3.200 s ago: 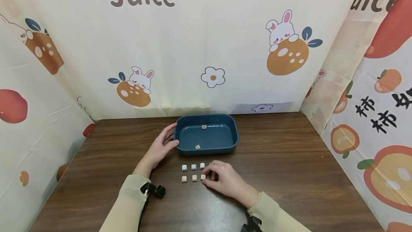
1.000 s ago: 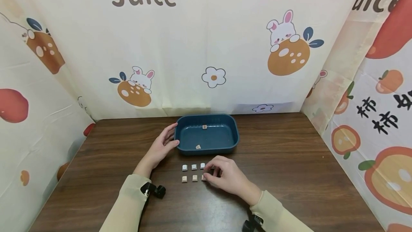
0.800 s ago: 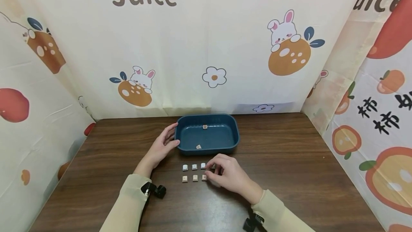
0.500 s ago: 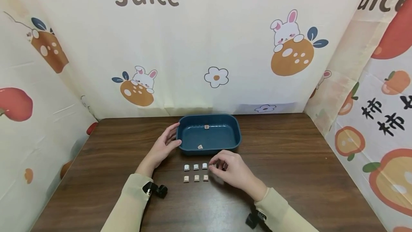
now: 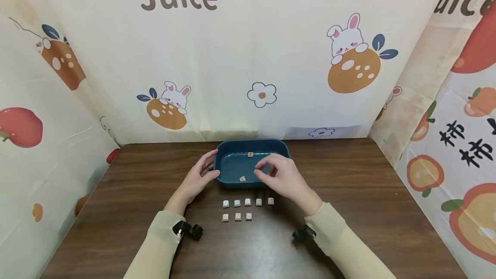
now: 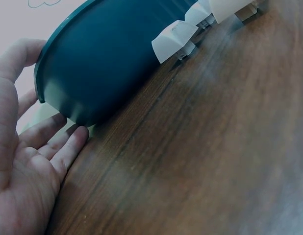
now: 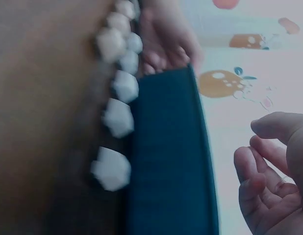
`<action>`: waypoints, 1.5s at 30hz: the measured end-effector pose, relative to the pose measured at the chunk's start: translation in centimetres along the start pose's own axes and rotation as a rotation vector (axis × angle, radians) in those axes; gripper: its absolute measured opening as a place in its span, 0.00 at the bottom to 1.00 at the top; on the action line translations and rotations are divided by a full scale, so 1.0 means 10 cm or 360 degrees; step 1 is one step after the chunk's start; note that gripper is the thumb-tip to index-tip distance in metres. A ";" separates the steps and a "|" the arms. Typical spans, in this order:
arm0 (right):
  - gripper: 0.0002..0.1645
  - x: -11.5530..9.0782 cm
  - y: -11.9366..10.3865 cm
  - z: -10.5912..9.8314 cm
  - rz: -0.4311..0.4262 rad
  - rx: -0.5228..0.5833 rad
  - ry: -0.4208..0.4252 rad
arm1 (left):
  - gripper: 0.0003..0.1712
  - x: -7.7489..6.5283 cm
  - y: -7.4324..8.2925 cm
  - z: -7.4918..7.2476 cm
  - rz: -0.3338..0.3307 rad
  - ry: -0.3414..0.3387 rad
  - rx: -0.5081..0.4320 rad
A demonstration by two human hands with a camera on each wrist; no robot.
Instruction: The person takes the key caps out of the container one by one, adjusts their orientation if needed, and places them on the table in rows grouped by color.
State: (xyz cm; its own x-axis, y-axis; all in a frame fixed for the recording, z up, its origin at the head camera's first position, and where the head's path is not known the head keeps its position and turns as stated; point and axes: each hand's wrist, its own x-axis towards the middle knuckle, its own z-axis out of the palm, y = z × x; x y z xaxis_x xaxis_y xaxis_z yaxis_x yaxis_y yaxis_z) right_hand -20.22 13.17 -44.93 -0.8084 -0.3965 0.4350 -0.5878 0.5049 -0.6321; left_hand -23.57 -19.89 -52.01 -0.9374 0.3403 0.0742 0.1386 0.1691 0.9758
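A dark blue tray (image 5: pixel 253 184) stands near the back of the table, with two small beige keycaps (image 5: pixel 250 154) lying inside it. Outside its left end is my left hand (image 5: pixel 198 180), thumb and fingertips touching the wall and rim. My right hand (image 5: pixel 284 178) hovers over the tray's right part, fingers loosely bent. A gap shows between thumb and fingertips in the right wrist view, and I see nothing held there. In front of the tray, several pale keycaps (image 5: pixel 247 202) form two rows. The nearer row has three beige keycaps (image 5: pixel 238 217).
The brown wooden table (image 5: pixel 271 249) extends around the tray and keycaps. A printed curtain (image 5: pixel 217 55) hangs behind the table, and similar cloth lines both sides. Small black cameras (image 5: pixel 189 230) are strapped to both wrists.
My right hand has moved from the right end of the keycap rows up over the tray, uncovering keycaps it had hidden. My left hand stays at the tray's left end.
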 end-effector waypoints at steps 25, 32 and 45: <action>0.22 0.57 0.38 0.28 0.0290 0.0197 -0.0492 | 0.41 0.02 0.01 0.01 0.0028 0.0010 0.0043; 0.25 0.64 0.45 0.38 0.0314 0.0204 -0.0707 | 0.40 0.00 0.02 0.01 0.0015 0.0008 0.0013; 0.19 0.67 0.48 0.45 0.0282 0.0058 -0.0874 | 0.40 0.00 0.02 0.01 0.0002 0.0005 -0.0003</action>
State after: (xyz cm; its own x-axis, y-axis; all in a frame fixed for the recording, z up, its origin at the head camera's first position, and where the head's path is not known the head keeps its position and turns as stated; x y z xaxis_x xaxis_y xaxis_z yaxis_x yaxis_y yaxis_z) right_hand -28.28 9.48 -47.96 -0.7542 -0.6529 -0.0699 -0.4355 0.5770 -0.6909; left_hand -23.51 -19.73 -51.88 -0.9382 0.3376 0.0759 0.1391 0.1671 0.9761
